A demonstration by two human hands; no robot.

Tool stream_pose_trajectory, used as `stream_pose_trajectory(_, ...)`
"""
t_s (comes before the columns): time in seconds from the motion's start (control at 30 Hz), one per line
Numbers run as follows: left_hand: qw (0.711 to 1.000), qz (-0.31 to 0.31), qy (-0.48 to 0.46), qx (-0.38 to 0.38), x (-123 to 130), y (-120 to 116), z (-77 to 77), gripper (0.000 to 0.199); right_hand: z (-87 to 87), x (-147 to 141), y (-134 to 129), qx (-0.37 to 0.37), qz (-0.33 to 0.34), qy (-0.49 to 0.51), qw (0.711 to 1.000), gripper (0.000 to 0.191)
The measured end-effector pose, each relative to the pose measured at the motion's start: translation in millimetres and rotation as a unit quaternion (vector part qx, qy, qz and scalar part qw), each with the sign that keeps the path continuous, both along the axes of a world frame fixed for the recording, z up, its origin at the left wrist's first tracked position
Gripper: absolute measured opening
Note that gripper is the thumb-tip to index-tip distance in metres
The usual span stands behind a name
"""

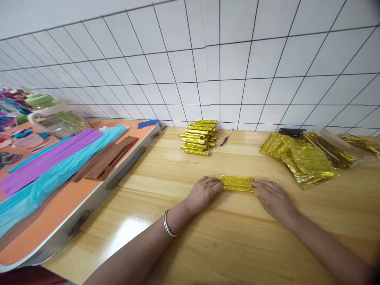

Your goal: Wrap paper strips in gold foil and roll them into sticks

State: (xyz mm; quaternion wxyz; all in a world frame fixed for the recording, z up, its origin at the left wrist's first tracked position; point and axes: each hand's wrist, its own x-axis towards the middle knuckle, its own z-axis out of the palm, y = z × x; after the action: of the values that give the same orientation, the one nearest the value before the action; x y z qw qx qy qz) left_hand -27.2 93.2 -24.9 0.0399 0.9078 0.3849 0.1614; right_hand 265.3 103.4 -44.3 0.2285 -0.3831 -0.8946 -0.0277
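Observation:
A small gold foil sheet (238,181) lies flat on the wooden table, its near edge looking rolled or folded into a narrow strip. My left hand (204,194) grips its left end, fingers pressed together. At the opposite end, my right hand (273,198) pinches the right edge; its thumb is mostly hidden. Beyond my hands, towards the wall, lies a pile of thin gold foil rolls (197,137). Flat gold foil sheets (313,160) overlap one another to the right of my right hand.
A pen (227,137) lies beside the rolls. A raised orange board (53,211) on the left holds purple crepe paper (56,158), blue strips and brown strips (107,160). Behind them stands a clear jug (63,118) with a green lid. The white tiled wall (234,63) bounds the table's back.

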Motion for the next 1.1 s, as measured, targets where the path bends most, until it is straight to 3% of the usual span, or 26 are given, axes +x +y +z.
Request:
stream_pose_trajectory(0.27, 0.999, -0.021, 0.040, 0.018, 3, -26, 4.6, 0.018, 4.9, 1, -13, -0.037, 0.047, 0.020, 0.998, 0.018)
stream_pose_trajectory(0.57, 0.997, -0.054, 0.052, 0.025, 2, -21, 4.8, 0.023, 4.1, 0, -12, -0.050, 0.051, 0.024, 0.997, 0.016)
stream_pose_trajectory(0.87, 0.999, -0.034, 0.027, -0.011, 4, -20, -5.3, 0.022, 7.7, 0, -13, -0.029, 0.058, 0.020, 0.998, 0.016)
stream_pose_trajectory(1.1, 0.999, -0.034, 0.024, -0.005, 5, -22, -3.1, 0.021, 7.5, -1, -13, -0.036, 0.048, 0.014, 0.998, 0.017)
